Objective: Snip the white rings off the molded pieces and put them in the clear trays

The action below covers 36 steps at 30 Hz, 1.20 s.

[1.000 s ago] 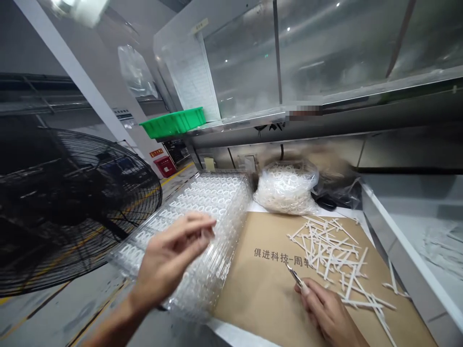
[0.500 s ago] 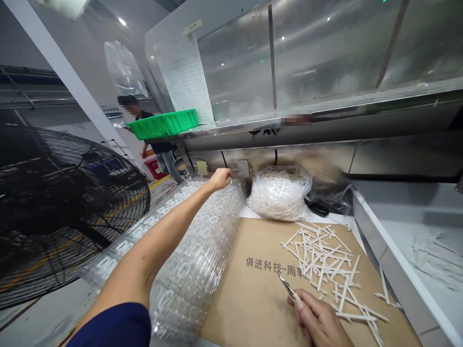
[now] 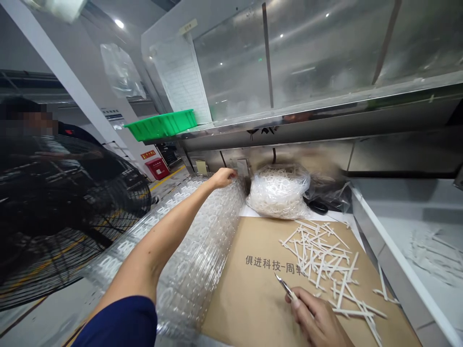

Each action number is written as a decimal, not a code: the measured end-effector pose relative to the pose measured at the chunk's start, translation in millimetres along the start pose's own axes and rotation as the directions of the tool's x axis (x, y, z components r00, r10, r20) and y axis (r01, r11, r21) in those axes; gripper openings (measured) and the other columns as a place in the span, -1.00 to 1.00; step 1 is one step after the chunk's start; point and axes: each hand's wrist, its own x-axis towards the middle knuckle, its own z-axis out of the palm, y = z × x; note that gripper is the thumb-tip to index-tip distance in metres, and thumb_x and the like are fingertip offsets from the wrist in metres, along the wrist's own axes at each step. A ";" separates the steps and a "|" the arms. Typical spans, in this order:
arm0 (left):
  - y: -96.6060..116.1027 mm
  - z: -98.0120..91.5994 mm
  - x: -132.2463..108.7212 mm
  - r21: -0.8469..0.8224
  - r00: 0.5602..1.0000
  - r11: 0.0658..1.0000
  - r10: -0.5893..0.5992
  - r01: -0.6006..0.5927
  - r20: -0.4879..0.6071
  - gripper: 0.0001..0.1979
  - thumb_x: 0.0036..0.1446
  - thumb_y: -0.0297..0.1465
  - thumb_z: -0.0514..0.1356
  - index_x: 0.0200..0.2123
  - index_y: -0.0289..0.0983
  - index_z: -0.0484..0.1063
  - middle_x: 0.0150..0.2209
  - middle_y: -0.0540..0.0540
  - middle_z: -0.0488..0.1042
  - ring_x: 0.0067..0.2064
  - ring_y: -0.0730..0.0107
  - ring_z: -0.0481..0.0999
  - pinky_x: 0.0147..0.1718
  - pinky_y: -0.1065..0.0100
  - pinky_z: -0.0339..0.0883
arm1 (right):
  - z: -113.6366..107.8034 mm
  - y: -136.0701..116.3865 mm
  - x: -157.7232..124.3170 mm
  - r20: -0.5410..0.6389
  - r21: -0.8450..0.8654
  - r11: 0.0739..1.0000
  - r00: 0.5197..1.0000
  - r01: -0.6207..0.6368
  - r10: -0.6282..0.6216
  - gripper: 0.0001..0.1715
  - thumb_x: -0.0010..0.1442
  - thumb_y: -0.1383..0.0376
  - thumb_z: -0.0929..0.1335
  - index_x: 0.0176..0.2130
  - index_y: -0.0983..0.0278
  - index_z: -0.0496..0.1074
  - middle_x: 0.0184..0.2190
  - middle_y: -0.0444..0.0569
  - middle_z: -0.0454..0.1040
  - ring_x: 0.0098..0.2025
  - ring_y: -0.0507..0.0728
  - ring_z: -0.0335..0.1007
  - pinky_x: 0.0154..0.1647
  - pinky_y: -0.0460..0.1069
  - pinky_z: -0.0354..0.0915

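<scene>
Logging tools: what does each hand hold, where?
Right hand grips thin metal tweezers by their rear end; left hand touches far edge of clear plastic tray stack.

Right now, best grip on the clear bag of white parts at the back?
I'd pinch the loose film at the top of the clear bag, coming from the front and above. It is soft, bulging and slumped, so the sides offer nothing firm. The tray stack with the left hand crowds its left, and the shelf closes off the back.

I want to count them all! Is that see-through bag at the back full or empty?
Full. The clear bag bulges with small white pieces and sits just behind the brown cardboard.
</scene>
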 end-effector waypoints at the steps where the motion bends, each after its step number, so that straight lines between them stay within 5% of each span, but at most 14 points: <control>1: 1.0 -2.3 -3.5 0.007 1.000 1.000 0.000 0.000 -0.020 -0.77 0.29 -0.32 0.23 -0.08 -0.34 0.49 -0.10 -0.14 0.55 -0.08 0.26 0.56 -0.03 0.11 0.45 | -0.1 -0.4 0.1 -0.003 0.006 1.000 1.000 -0.004 0.004 -0.36 0.39 -0.15 0.10 -0.34 0.25 0.38 -0.50 -0.12 0.31 -0.48 0.07 0.19 -0.46 -0.06 0.12; 6: 20.2 -19.8 -30.1 0.048 0.997 0.999 0.018 -0.014 -0.079 -0.76 0.19 -0.53 0.13 -0.11 -0.36 0.54 -0.16 -0.19 0.59 -0.10 0.22 0.56 -0.05 0.27 0.40 | -0.9 7.2 0.5 0.031 0.029 0.999 0.999 -0.025 0.024 -0.38 0.35 -0.17 0.15 -0.30 0.25 0.43 -0.47 -0.09 0.39 -0.51 0.06 0.23 -0.54 -0.09 0.15; 10: 54.1 -36.1 -72.6 0.063 0.996 0.997 0.054 -0.050 -0.072 -0.69 0.17 -0.52 0.13 -0.03 -0.34 0.51 -0.06 -0.20 0.56 -0.03 0.20 0.53 -0.01 0.28 0.36 | -2.8 26.0 0.8 0.004 0.024 0.996 0.996 -0.088 0.088 -0.38 0.28 -0.21 0.22 -0.24 0.24 0.48 -0.50 -0.09 0.44 -0.53 0.08 0.31 -0.57 -0.08 0.21; 14: 107.7 -53.4 -142.4 0.110 0.986 0.982 0.159 -0.154 -0.044 -0.69 0.25 -0.44 0.11 0.05 -0.25 0.45 0.00 -0.16 0.51 -0.04 0.20 0.53 -0.04 0.22 0.36 | -5.0 40.8 3.7 0.011 -0.009 0.996 0.996 -0.084 0.084 -0.43 0.26 -0.18 0.27 -0.31 0.24 0.49 -0.59 -0.12 0.40 -0.59 0.08 0.29 -0.57 -0.06 0.24; 19: 195.0 -57.2 -258.2 0.141 0.954 0.946 0.299 -0.293 -0.024 -0.75 0.36 -0.36 0.06 0.02 -0.30 0.41 -0.01 -0.21 0.51 -0.04 0.17 0.52 -0.01 0.16 0.34 | -6.0 36.3 3.5 -0.020 -0.078 0.997 1.000 0.011 -0.012 -0.45 0.31 -0.12 0.24 -0.18 0.26 0.50 -0.57 -0.09 0.44 -0.59 0.10 0.35 -0.57 -0.04 0.29; 22: 234.3 -28.7 -318.7 -0.085 0.932 0.931 0.347 -0.356 -0.103 -0.74 0.38 -0.38 0.05 0.06 -0.31 0.36 -0.01 -0.19 0.53 -0.03 0.23 0.51 -0.03 0.22 0.35 | -8.8 31.1 3.3 -0.052 -0.209 0.971 0.991 0.113 -0.127 -0.48 0.34 -0.06 0.22 -0.07 0.25 0.49 -0.41 -0.01 0.57 -0.45 0.17 0.49 -0.45 -0.01 0.40; 25: 258.9 21.6 -357.2 -0.353 0.938 0.870 0.301 -0.345 -0.173 -0.76 0.34 -0.39 0.10 0.04 -0.28 0.37 -0.05 -0.16 0.56 -0.06 0.30 0.54 -0.05 0.29 0.38 | -11.9 30.9 3.9 -0.042 -0.397 0.887 0.961 0.236 -0.274 -0.55 0.35 0.00 0.23 -0.03 0.23 0.47 -0.17 0.07 0.62 -0.17 0.27 0.57 -0.20 0.07 0.46; 31: 282.2 120.3 -397.1 -0.740 0.996 0.671 -0.012 -0.057 -0.087 -0.73 0.24 -0.47 0.16 0.00 -0.26 0.46 -0.08 -0.16 0.57 -0.05 0.28 0.56 -0.02 0.32 0.42 | -10.0 34.9 4.2 0.088 -0.550 0.717 0.884 0.427 -0.459 -0.62 0.39 0.09 0.21 0.00 0.26 0.41 -0.08 0.12 0.58 -0.06 0.29 0.55 -0.06 0.13 0.43; 36: 297.0 169.9 -425.4 -0.874 0.968 0.455 -0.242 0.168 0.060 -0.70 0.14 -0.48 0.21 -0.05 -0.16 0.53 -0.19 -0.09 0.59 -0.19 0.29 0.58 -0.15 0.30 0.47 | -11.7 34.5 5.5 0.120 -0.622 0.636 0.858 0.457 -0.499 -0.59 0.39 0.11 0.21 0.05 0.30 0.40 -0.02 0.17 0.56 0.01 0.31 0.53 0.01 0.14 0.42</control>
